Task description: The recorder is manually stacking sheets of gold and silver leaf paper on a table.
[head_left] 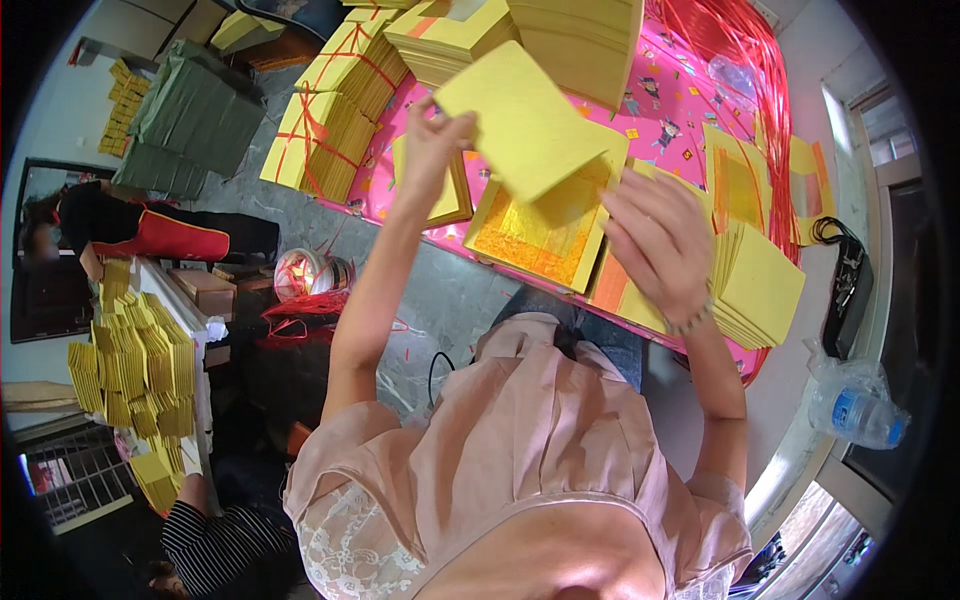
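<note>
My left hand (pixel 432 150) pinches a yellow paper sheet (pixel 525 120) by its left edge and holds it up at a tilt. Under it lies a stack of yellow paper (pixel 530 240) with an orange-gold patterned top, partly covered by the sheet. My right hand (pixel 660 240), a bracelet at its wrist, has its fingers loosely stretched at the stack's right edge; whether the fingertips touch paper is unclear. More yellow paper (pixel 635 305) with an orange strip lies partly under that hand. A smaller yellow stack (pixel 445 195) sits beside my left wrist.
The pink patterned tabletop (pixel 655 100) carries bundles (pixel 335 110) bound with red string, fanned yellow sheets (pixel 750 290) and hanging red strings (pixel 770 120). A bucket (pixel 310 275) stands left on the floor. Further left, two people work by a table piled with yellow bundles (pixel 140 360).
</note>
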`<control>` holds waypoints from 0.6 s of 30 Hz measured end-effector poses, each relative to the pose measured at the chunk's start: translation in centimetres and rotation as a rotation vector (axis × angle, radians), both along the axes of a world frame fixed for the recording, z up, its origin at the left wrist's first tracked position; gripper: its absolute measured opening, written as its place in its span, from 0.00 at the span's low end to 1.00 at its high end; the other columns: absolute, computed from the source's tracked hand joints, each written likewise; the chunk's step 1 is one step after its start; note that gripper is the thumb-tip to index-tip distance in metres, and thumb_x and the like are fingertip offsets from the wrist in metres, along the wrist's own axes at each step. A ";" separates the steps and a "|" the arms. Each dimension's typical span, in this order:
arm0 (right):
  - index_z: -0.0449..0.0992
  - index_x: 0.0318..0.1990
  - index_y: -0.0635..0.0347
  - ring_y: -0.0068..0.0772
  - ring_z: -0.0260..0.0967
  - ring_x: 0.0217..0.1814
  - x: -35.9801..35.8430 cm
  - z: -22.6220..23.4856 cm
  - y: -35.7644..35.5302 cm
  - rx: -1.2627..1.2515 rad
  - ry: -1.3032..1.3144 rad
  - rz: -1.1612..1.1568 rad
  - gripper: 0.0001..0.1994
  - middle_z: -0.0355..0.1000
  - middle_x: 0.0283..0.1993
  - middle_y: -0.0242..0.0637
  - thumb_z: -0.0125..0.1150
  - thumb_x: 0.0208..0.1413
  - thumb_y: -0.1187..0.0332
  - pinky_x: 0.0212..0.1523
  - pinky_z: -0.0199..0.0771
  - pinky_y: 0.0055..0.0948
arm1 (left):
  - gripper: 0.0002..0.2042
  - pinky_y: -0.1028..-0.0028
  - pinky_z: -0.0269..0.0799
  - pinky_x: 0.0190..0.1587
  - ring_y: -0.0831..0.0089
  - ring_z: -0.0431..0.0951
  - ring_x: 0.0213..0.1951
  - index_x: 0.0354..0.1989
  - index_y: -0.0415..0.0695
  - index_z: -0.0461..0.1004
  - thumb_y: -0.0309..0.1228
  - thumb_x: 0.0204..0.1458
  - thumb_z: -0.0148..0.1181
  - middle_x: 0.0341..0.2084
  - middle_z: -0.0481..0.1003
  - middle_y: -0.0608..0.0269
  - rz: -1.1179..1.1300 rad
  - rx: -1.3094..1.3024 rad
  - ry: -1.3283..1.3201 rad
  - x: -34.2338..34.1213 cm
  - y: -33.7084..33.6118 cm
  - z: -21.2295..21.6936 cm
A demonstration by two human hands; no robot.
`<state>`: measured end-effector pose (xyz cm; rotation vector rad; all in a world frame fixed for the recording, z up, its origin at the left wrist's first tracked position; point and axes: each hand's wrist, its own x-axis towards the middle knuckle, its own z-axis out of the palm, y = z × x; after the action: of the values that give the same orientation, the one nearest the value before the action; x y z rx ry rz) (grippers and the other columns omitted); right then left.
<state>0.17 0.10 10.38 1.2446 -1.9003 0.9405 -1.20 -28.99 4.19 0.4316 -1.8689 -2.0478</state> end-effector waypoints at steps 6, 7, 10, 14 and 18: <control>0.75 0.44 0.32 0.17 0.72 0.37 6.9 10.9 2.6 -1.221 0.829 -0.056 0.12 0.74 0.35 0.14 0.59 0.62 0.43 0.40 0.75 0.31 | 0.16 0.72 0.79 0.45 0.71 0.81 0.43 0.55 0.36 0.71 0.25 0.58 0.56 0.44 0.79 0.58 0.025 0.281 -0.117 3.1 -10.4 -2.3; 0.75 0.44 0.32 0.14 0.71 0.35 7.9 12.6 2.9 -1.163 0.858 -0.133 0.12 0.73 0.34 0.13 0.57 0.63 0.42 0.36 0.73 0.25 | 0.16 0.72 0.79 0.45 0.71 0.81 0.43 0.55 0.36 0.71 0.25 0.58 0.56 0.44 0.79 0.58 0.038 0.277 -0.118 4.0 -11.8 -3.5; 0.75 0.45 0.38 0.18 0.70 0.39 9.9 12.8 3.7 -1.063 0.850 -0.096 0.13 0.73 0.37 0.17 0.58 0.62 0.46 0.41 0.72 0.27 | 0.15 0.71 0.79 0.47 0.70 0.82 0.44 0.56 0.37 0.71 0.25 0.61 0.54 0.45 0.79 0.57 0.030 0.267 -0.224 5.3 -13.9 -6.8; 0.76 0.47 0.48 0.26 0.70 0.46 11.4 12.7 5.1 -0.852 0.848 -0.028 0.14 0.74 0.43 0.25 0.62 0.60 0.53 0.51 0.69 0.32 | 0.18 0.70 0.78 0.50 0.69 0.81 0.46 0.60 0.37 0.68 0.31 0.64 0.54 0.49 0.78 0.56 0.016 0.254 -0.276 5.7 -15.2 -10.4; 0.76 0.49 0.58 0.34 0.69 0.54 12.6 13.1 5.9 -0.614 0.853 0.021 0.16 0.75 0.49 0.34 0.66 0.58 0.60 0.61 0.67 0.36 | 0.24 0.71 0.77 0.46 0.70 0.80 0.43 0.62 0.36 0.64 0.25 0.57 0.62 0.45 0.79 0.54 0.121 0.197 -0.276 4.4 -14.3 -11.5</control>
<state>12.77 5.98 23.47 1.0352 -0.8466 0.7385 3.22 -43.27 -7.31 0.8972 -1.7398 -2.1875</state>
